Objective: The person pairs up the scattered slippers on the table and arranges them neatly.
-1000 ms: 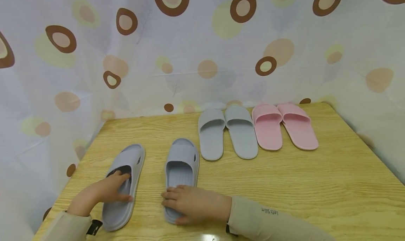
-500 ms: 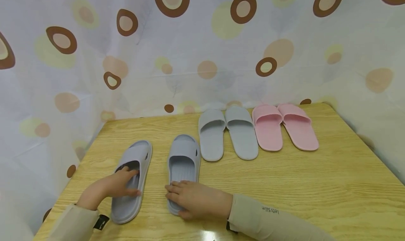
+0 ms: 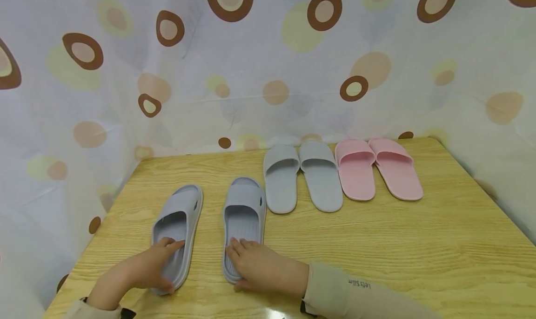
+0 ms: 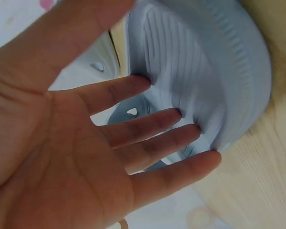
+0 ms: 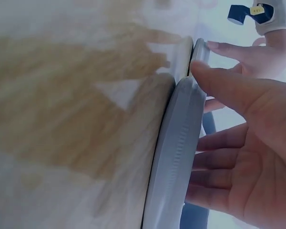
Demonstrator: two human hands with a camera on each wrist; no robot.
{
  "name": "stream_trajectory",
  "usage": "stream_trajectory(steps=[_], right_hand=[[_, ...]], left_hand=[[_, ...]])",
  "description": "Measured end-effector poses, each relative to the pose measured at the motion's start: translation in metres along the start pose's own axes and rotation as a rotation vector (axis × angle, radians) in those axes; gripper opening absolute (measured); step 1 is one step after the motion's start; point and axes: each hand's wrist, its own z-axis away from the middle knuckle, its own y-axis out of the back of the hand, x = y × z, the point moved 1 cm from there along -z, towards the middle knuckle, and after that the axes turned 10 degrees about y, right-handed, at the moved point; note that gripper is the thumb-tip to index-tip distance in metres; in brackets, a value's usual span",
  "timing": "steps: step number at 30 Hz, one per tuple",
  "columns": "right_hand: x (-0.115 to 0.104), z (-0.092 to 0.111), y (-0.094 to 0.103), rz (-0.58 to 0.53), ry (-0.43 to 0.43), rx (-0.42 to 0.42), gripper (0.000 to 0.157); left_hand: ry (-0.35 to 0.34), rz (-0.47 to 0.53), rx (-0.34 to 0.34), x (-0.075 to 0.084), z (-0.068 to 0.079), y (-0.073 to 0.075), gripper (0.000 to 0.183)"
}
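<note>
Two grey-blue slide slippers lie apart on the table, toes pointing away. My left hand (image 3: 144,267) is over the heel half of the tilted left slipper (image 3: 179,201), thumb near its heel. In the left wrist view, the straight, spread fingers (image 4: 157,140) meet the ribbed insole (image 4: 176,57). My right hand (image 3: 265,268) rests over the heel half of the right slipper (image 3: 244,195). The right wrist view has its thumb (image 5: 221,83) at the edge of the slipper's sole (image 5: 174,148) and its fingers fairly straight above the footbed.
At the back, a pair of pale grey slippers (image 3: 281,184) stands close to the right grey-blue slipper. A pink pair (image 3: 356,177) lies beside them. Behind the wooden table (image 3: 377,244) hangs a patterned cloth (image 3: 247,67).
Both grey-blue slippers have slid slightly away and to the right, with the hands following. Since then my left hand has drawn back toward the heel, out from under the strap.
</note>
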Motion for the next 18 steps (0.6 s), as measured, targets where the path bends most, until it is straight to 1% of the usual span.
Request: stream_trajectory(steps=[4,8,12,18], right_hand=[[-0.001,-0.002,-0.002,-0.006,-0.038,-0.001,0.073],[-0.002,-0.002,-0.001,-0.006,-0.070,-0.007,0.070],[-0.003,-0.002,0.000,-0.016,-0.099,-0.023,0.067],[-0.002,-0.004,-0.001,0.033,-0.117,-0.011,0.062]], left_hand=[[-0.030,-0.034,0.017,0.001,-0.003,-0.002,0.087],[-0.055,-0.069,0.024,0.002,-0.007,-0.001,0.087],[-0.054,-0.094,0.027,0.005,-0.012,0.003,0.088],[-0.040,-0.108,0.002,0.013,-0.019,0.008,0.086]])
